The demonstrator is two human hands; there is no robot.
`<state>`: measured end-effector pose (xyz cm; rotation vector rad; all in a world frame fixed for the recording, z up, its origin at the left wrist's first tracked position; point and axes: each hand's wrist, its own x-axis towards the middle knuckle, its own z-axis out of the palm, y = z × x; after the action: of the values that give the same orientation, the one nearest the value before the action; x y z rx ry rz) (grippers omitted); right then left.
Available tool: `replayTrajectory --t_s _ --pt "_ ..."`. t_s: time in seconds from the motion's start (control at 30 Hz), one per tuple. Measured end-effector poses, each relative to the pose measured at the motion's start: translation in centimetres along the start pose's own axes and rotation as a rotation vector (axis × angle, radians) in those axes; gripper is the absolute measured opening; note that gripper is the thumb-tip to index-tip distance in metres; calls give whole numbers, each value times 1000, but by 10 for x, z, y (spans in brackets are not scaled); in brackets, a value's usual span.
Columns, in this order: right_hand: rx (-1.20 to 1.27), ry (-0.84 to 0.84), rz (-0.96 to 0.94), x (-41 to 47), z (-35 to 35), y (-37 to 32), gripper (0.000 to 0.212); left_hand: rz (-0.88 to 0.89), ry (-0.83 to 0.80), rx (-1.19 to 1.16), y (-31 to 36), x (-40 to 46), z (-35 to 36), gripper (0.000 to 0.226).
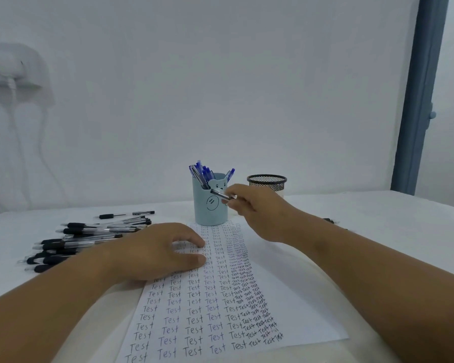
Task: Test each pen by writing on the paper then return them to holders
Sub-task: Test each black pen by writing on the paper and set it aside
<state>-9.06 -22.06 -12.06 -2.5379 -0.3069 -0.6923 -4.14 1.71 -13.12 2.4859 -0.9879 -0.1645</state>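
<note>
Black pen point(222, 194) pinched in right hand point(257, 208), held just in front of the blue cup holder point(210, 208), long axis near level, slanting up-left toward the rim. Mesh holder point(267, 182) right behind the hand, apparently empty, likely the nearer target. Left hand point(157, 251) flat and relaxed on the paper point(210, 305). Untested black pens point(89, 239) heaped further left on the table point(378, 218).
</note>
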Motion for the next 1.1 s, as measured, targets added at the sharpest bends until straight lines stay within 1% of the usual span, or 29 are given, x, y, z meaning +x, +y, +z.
replayTrajectory --t_s 0.17,0.3,0.37,0.43,0.5,0.57,0.67,0.8,0.87,0.97,1.1 --pt "1 -31 52 -2 -6 0 22 -2 -3 -17 0 -1 1 41" --pt "-150 -116 57 0 -11 -1 25 -5 -1 -20 2 -2 2 39" --pt "-185 -147 77 1 -16 4 32 -9 1 -25 1 -2 2 39" --pt "-144 -121 152 -1 -27 11 23 -11 1 -31 0 -3 2 39" --pt "-167 -109 194 -5 -39 18 20 -9 -2 -37 0 -3 3 40" --pt "-288 -177 246 -8 -51 26 18 0 -5 -26 1 -3 3 40" --pt "-425 -291 358 -12 -62 36 25 12 -15 -11 1 -3 2 41" --pt "-495 -272 436 -15 -65 45 31 24 -13 -20 1 -2 2 47" --pt "-506 -259 448 -14 -62 50 35 28 -13 -20 1 -2 3 46" --pt "-510 -238 438 -13 -60 52 39 24 -9 -27 1 -3 3 46" --pt "-522 -225 368 -10 -58 38 41 12 -8 -28 1 -3 3 49"
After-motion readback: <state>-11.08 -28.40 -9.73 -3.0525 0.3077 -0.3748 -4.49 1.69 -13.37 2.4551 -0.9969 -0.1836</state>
